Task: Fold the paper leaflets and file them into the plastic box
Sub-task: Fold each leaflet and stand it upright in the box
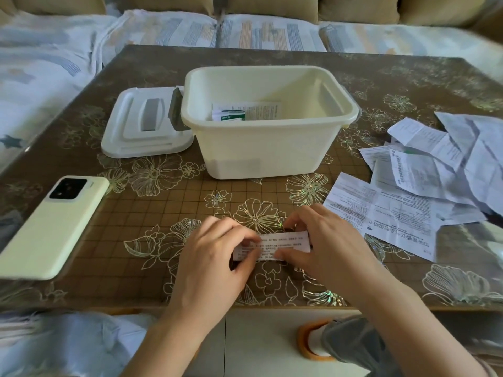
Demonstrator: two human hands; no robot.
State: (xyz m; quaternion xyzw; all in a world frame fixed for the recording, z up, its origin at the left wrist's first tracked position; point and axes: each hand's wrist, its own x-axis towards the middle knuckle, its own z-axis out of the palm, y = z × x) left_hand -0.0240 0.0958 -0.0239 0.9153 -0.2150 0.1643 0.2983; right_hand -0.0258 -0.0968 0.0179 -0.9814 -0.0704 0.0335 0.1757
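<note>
A narrow folded paper leaflet [283, 242] lies on the table near its front edge. My left hand [215, 257] pinches its left end with curled fingers. My right hand [321, 243] pinches the right part between thumb and fingers. Behind them stands the open cream plastic box [272, 148], holding a few folded leaflets [245, 111] at its bottom. A loose heap of unfolded leaflets [424, 183] lies on the table at the right.
The box's white lid [141, 126] lies left of the box. A pale phone [51, 227] rests face down at the front left. A sofa with striped covers [245, 31] runs behind the table [152, 208]. Below the table edge sits an orange-rimmed object [307, 341].
</note>
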